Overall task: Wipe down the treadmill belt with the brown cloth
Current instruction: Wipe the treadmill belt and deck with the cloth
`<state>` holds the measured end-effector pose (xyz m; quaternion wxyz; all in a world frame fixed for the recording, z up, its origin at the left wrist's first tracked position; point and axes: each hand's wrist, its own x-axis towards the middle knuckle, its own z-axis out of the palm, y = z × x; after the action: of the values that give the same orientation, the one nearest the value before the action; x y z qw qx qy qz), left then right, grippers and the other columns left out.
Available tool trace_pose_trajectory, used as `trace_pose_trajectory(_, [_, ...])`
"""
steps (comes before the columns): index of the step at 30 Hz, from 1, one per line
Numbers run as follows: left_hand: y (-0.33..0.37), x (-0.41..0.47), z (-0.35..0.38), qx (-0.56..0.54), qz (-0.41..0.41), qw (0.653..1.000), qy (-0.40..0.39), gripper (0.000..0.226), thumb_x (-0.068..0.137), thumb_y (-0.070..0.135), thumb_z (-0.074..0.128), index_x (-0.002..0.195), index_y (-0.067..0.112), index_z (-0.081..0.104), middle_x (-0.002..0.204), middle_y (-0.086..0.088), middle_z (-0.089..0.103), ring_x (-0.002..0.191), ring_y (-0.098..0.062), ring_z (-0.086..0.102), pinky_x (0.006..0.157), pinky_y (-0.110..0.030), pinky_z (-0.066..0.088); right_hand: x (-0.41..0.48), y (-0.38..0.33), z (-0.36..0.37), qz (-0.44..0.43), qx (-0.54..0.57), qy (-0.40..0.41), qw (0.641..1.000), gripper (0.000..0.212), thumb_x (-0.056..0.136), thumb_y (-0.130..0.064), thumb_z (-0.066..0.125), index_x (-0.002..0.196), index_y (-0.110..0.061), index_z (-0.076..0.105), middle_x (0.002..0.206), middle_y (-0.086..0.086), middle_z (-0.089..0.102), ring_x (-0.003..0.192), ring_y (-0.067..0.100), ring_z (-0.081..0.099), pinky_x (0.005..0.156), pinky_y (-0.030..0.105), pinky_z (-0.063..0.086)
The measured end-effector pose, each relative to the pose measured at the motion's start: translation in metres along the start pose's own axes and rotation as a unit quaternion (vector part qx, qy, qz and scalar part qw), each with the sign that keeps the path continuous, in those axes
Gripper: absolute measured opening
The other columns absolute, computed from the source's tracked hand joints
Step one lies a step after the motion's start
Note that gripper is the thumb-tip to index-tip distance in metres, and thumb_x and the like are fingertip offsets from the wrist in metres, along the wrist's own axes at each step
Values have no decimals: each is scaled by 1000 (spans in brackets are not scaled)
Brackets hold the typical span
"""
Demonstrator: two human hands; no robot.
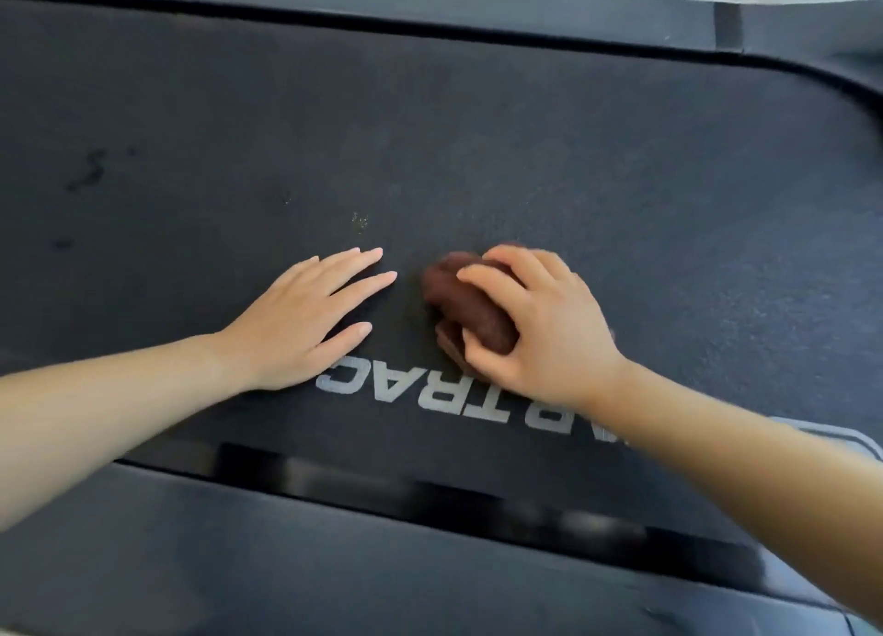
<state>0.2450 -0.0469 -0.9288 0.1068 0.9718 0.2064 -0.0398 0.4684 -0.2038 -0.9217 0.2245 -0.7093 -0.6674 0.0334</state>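
Observation:
The dark treadmill belt [478, 133] fills most of the view, with grey lettering [430, 399] printed upside down near its close edge. A bunched brown cloth [466, 303] lies on the belt just above the lettering. My right hand [544, 329] is shut on the cloth and presses it against the belt. My left hand [306, 320] rests flat on the belt to the left of the cloth, fingers spread, holding nothing. Small pale specks [359, 219] sit on the belt above my left hand, and dark smudges [91, 169] mark the far left.
A dark side rail [239, 564] of the treadmill runs along the bottom of the view. Another rail [430, 9] borders the far side of the belt. At the right the frame curves around the belt's end [850, 90].

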Motion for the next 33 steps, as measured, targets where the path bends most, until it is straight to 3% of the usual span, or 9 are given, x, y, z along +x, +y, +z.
trace_pose_trajectory(5, [-4, 1, 7, -10, 10, 999, 32, 60, 89, 49, 24, 145, 27, 30, 155, 5, 20, 143, -18, 17, 115, -44, 17, 0, -11, 2, 27, -38, -14, 999, 52, 79, -50, 53, 124, -24, 56, 127, 5, 53, 112, 34, 51, 86, 51, 47])
trace_pose_trajectory(12, [-7, 2, 12, -39, 20, 997, 67, 61, 86, 50, 25, 142, 27, 37, 152, 4, 28, 141, -17, 21, 112, -43, 15, -70, -57, 7, 57, -44, -4, 997, 53, 75, -46, 62, 123, -24, 57, 130, 9, 53, 115, 37, 50, 86, 50, 46])
trace_pose_trajectory(17, [-20, 9, 11, -28, 57, 994, 90, 57, 86, 50, 29, 137, 28, 42, 146, 3, 37, 135, -17, 32, 105, -42, 25, -75, -81, 17, 78, -59, 18, 995, 52, 74, -43, 63, 121, -25, 55, 129, 9, 55, 114, 38, 51, 89, 51, 46])
trace_pose_trajectory(22, [-24, 16, 14, -50, 67, 991, 102, 57, 84, 51, 37, 136, 28, 44, 145, 1, 37, 134, -19, 32, 105, -43, 22, -41, -91, 24, 150, -82, 60, 983, 48, 74, -40, 61, 114, -14, 66, 122, 11, 59, 109, 38, 55, 86, 50, 47])
trace_pose_trajectory(27, [-24, 16, 13, -58, 65, 991, 100, 60, 87, 48, 45, 139, 19, 40, 148, 2, 36, 137, -17, 30, 108, -40, 23, 25, -87, 37, 252, -92, 75, 960, 52, 77, -45, 57, 123, -21, 60, 127, 6, 54, 113, 33, 50, 90, 49, 46])
trace_pose_trajectory(33, [-63, 12, 7, -53, -4, 992, 117, 59, 88, 47, 42, 140, 19, 40, 150, -1, 34, 139, -20, 27, 108, -42, 26, 89, -47, 49, 255, -94, 109, 956, 51, 77, -51, 49, 122, -29, 55, 124, 1, 54, 111, 34, 49, 84, 48, 48])
